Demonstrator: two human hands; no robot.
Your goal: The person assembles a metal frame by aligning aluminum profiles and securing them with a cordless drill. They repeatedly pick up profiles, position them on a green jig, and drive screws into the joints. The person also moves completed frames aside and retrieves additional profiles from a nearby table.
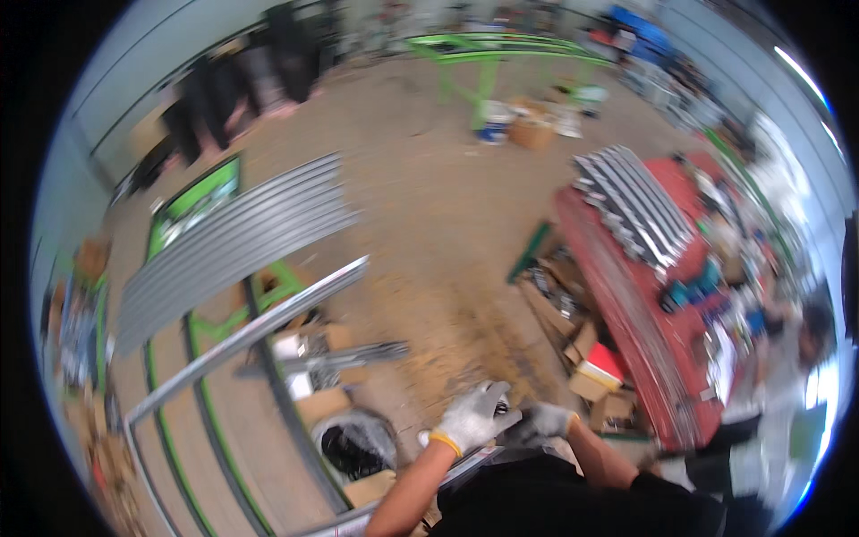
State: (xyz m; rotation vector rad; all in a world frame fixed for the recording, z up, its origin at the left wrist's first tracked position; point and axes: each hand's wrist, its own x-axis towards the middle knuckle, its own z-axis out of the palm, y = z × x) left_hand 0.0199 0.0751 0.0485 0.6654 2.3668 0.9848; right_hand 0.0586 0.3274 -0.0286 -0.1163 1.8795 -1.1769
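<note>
My left hand [472, 419], in a whitish work glove with a yellow cuff, is held close in front of my body. Its fingers are curled round a small dark thing [502, 407] too blurred to name. Right beside it is my right hand [544, 422], also gloved; motion smears its greyish fingers, so their hold is unclear. Just below both hands runs a silver metal profile [470, 464], part of a long frame. The far bar [259, 327] of that frame lies across green-and-black rails [210, 425] on the left.
Grey corrugated panels [242, 237] lie across the rails at left. A plastic-lined bin [358, 445] stands near my left arm. To the right are a red table [617, 331] with metal strips, open cartons [595, 371], and another person [787, 376]. A green bench [488, 54] stands far off.
</note>
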